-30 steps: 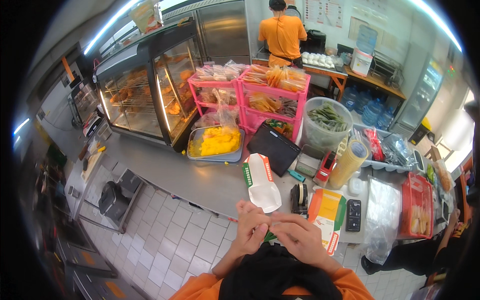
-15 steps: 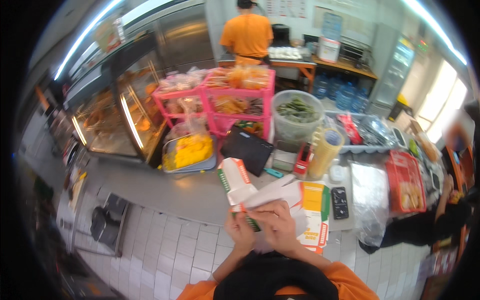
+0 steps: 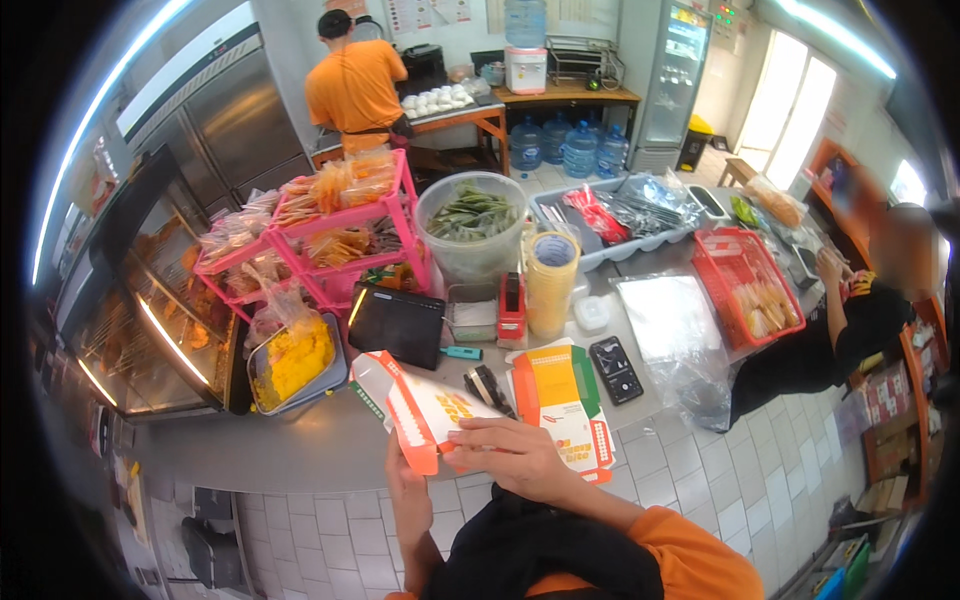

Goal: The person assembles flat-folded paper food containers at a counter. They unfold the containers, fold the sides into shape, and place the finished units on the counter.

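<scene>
A white, orange and green cardboard box [image 3: 440, 408], partly folded, is held tilted above the counter's near edge. My left hand [image 3: 408, 490] grips its lower left corner, fingers partly hidden behind the card. With its fingers closed on the box's near right side, my right hand [image 3: 515, 455] lies across an orange end flap. Just right of it rest flat printed cartons [image 3: 558, 385]. A dark object [image 3: 487, 390], perhaps a tape roll, lies between the box and these cartons. Beyond the box are a black flat device [image 3: 397, 325] and a teal cutter-like tool [image 3: 462, 352].
Tape rolls [image 3: 552, 285] stand in a stack beside a red stapler-like tool [image 3: 511, 305]. A phone [image 3: 616, 368], plastic bags [image 3: 670, 315] and a red basket [image 3: 748, 285] are rightward. Pink racks [image 3: 345, 245] stand far left. Two other people are nearby.
The box has turned and opened out, its printed side now facing up. My hands have shifted left and changed their grip. The view has swung right, revealing the dark object.
</scene>
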Demonstrator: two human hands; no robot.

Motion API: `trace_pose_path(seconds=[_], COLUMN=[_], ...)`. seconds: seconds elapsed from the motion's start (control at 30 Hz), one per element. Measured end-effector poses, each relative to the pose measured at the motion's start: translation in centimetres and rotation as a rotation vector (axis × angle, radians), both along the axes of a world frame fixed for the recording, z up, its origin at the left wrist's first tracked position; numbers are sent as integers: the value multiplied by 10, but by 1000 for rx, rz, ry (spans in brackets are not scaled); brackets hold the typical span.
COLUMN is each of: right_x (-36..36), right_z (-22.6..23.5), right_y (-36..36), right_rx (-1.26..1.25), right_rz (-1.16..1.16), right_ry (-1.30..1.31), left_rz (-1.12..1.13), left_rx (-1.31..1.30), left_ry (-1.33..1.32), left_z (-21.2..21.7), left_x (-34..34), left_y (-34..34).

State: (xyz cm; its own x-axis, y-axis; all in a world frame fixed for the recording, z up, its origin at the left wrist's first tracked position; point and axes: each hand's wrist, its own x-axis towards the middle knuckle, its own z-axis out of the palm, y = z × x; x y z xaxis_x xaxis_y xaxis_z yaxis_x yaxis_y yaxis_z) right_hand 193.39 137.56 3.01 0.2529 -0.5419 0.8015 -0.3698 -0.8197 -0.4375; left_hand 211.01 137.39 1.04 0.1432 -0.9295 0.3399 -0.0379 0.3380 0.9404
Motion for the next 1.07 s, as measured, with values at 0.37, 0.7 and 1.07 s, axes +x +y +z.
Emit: trace_pose_path(seconds=[0.37,0.7,1.07], right_x=[-34,-145,-271], right_z=[-1,-13,-78], right_y=[0,-5,-25], right_rx=[202,399,1105], right_rz=[-250,-227,269], right_ry=[-190,-248,-659], left_rz=[108,-90,119], left_rx=[-59,111,345], left_ry=[-46,-192,-159], left_z=[2,-3,-56], left_x=[-87,-172,-278], left_y=[4,-16,-19])
